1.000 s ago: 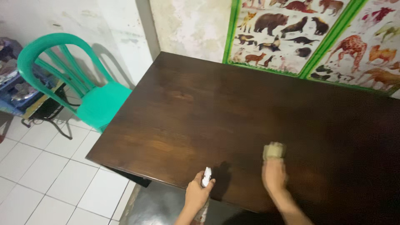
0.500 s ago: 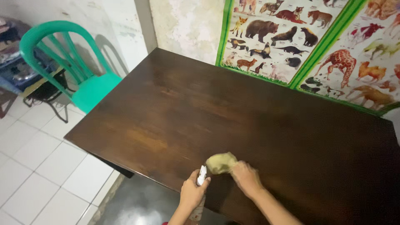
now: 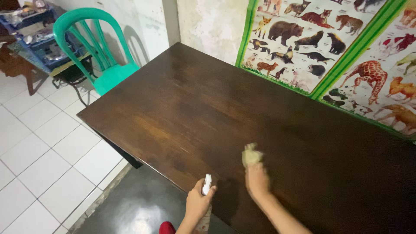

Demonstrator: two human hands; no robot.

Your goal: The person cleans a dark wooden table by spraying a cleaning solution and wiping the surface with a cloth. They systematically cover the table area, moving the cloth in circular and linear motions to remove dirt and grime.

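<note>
My right hand (image 3: 257, 180) presses a small yellowish cloth (image 3: 251, 154) onto the dark wooden table (image 3: 208, 108), near its front edge. My left hand (image 3: 198, 200) is closed round a small spray bottle with a white nozzle (image 3: 206, 184), held upright just off the table's near edge. A darker patch lies on the wood between the two hands.
A green plastic chair (image 3: 97, 56) stands at the table's far left corner. Behind it a cluttered blue rack (image 3: 39, 37) sits on the white tiled floor (image 3: 47, 160). Animal posters (image 3: 329, 47) with green borders hang on the wall behind the table.
My right hand has pushed the cloth rightward and away from the bottle, farther onto the table. The left hand keeps the bottle in place. The view has swung slightly left.
</note>
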